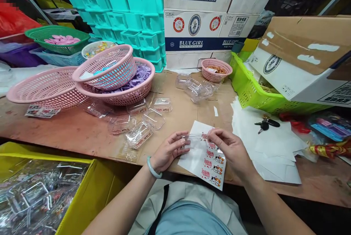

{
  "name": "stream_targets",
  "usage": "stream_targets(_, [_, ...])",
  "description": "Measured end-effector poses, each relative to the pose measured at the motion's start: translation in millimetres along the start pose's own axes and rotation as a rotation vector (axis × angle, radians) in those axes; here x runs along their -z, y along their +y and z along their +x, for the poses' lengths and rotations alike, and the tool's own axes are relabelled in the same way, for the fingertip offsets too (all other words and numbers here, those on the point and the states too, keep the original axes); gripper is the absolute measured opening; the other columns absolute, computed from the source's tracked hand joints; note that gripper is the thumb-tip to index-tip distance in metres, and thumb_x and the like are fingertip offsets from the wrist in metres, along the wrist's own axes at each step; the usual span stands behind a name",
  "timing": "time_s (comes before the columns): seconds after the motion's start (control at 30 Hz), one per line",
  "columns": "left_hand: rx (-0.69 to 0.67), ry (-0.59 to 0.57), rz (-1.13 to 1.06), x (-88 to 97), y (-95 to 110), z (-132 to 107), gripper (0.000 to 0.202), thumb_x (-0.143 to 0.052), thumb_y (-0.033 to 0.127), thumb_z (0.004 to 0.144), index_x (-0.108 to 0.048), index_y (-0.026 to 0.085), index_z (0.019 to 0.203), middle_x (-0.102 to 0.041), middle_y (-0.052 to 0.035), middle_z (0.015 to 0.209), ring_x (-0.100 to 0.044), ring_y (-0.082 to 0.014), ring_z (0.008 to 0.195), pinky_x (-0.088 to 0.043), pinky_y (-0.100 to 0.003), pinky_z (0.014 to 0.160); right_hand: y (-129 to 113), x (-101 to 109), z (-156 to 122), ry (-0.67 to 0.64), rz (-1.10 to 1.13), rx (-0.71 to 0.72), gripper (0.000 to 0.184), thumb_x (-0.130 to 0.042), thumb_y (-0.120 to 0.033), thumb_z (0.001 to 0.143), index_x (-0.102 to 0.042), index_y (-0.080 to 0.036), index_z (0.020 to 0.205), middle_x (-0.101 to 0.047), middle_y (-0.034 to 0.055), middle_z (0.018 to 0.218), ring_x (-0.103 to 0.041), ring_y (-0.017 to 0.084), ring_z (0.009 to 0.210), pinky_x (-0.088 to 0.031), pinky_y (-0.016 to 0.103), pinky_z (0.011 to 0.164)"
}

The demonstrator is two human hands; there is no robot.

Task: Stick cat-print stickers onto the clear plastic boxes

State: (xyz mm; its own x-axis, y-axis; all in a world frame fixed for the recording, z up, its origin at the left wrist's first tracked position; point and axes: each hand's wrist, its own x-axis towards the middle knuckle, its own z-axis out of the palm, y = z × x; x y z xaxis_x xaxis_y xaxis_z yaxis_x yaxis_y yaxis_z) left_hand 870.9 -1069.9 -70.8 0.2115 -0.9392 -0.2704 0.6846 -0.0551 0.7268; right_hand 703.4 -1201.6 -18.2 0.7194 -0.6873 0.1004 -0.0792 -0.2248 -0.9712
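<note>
My left hand (173,148) has its fingers closed around one end of a small clear plastic box (195,140). The box is held over a sheet of stickers (215,171) with red lettering and cartoon cats. At the box's other end my right hand (229,148) is closed in a pinch, close to the sheet's upper stickers. What lies between its fingertips is too small to make out. Left of my hands, several clear plastic boxes (139,134) with printed strips lie on the cardboard-covered table (175,99).
Pink baskets (115,97) stand at the left, one with purple pieces. More clear boxes (199,88) and a small pink basket (216,70) are ahead. White sheets (270,154) with keys (265,123) and a lime crate (255,92) lie right. A yellow bin (90,187) holds clear plastic.
</note>
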Motion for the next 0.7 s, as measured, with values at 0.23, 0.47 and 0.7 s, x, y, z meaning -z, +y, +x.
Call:
stream_targets(0.23, [-0.019, 0.003, -0.048, 1.9, -10, 3, 0.032, -0.062, 0.029, 0.085, -0.062, 0.019, 0.115, -0.062, -0.0099, 0.118, -0.061, -0.0166, 0.099, -0.048, -0.030, 0.086, -16, -17, 5, -0.308, -0.099, -0.252, 0.031, -0.054, -0.047, 0.085, -0.058, -0.018, 0.077, -0.048, -0.0049, 0.060, -0.044, 0.008, 0.054, -0.034, 0.020, 0.051])
stream_targets(0.47, [-0.022, -0.007, -0.062, 4.3, -11, 3, 0.036, -0.064, 0.031, 0.083, -0.062, 0.018, 0.117, -0.064, -0.0110, 0.115, -0.063, -0.0178, 0.097, -0.048, -0.030, 0.084, -19, -22, 10, -0.319, -0.263, -0.268, 0.033, -0.053, -0.047, 0.085, -0.059, -0.017, 0.073, -0.047, -0.0052, 0.056, -0.041, 0.009, 0.052, -0.030, 0.021, 0.050])
stream_targets(0.7, [-0.020, -0.008, -0.085, 5.6, -9, 3, 0.037, -0.068, 0.031, 0.080, -0.064, 0.018, 0.115, -0.065, -0.0103, 0.112, -0.064, -0.0171, 0.093, -0.048, -0.031, 0.084, -21, -28, 11, -0.326, -0.340, -0.267, 0.032, -0.051, -0.044, 0.086, -0.058, -0.017, 0.071, -0.047, -0.0049, 0.057, -0.041, 0.009, 0.053, -0.030, 0.021, 0.052])
